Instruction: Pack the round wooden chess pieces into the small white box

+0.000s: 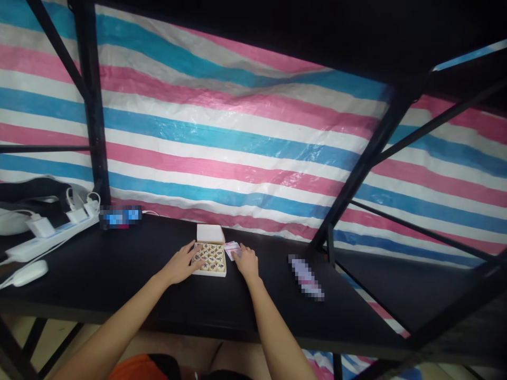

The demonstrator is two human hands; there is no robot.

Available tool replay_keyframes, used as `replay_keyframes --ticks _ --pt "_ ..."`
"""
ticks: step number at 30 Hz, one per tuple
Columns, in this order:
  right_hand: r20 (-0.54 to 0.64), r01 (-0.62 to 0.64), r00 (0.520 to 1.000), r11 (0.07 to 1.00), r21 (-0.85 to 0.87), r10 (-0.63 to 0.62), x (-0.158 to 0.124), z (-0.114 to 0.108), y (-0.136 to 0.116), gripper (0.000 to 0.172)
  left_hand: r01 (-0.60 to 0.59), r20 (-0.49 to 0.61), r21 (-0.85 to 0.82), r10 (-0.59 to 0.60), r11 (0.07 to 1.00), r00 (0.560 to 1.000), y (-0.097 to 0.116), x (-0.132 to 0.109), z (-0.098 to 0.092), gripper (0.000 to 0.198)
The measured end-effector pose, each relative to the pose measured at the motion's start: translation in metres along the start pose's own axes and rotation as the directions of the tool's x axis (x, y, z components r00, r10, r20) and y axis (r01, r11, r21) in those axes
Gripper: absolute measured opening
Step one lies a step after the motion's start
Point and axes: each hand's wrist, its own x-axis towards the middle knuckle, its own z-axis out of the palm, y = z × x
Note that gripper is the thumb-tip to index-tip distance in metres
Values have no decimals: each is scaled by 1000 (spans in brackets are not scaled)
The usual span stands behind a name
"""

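A shallow white box [216, 274] on the black table holds several round xiangqi pieces [212, 258] in rows, marked with dark characters. Along its left side lies my left hand [182, 265], fingers spread, the thumb reaching over the front pieces and the fingertips at the back left corner. To the right of the box, my right hand [249, 262] has a pink-and-white printed paper slip [231, 249] between thumb and fingers, low over the table. Part of the slip is hidden by the hand. The open white box lid [209, 233] is directly behind the pieces.
A white power strip [47, 243] with chargers and cables lies at the left, with a white mouse-like device [30, 273] before it. Two blurred-out items are on the table [138, 269], back left and right. Black metal posts [352, 184] and a striped sheet [222, 132] enclose the space.
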Motion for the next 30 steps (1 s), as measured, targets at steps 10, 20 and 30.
replay_keyframes --ticks 10,20,30 --pt "-107 -47 990 941 335 87 -2 -4 8 49 -28 7 -83 29 996 1000 2 -1 -4 58" --pt "-96 -16 984 613 790 151 7 -4 -7 45 22 -41 -164 -29 986 999 -3 2 0 49" --pt "-83 14 971 293 956 225 5 -2 -26 42 -14 -79 -186 -1 982 997 3 1 -1 42"
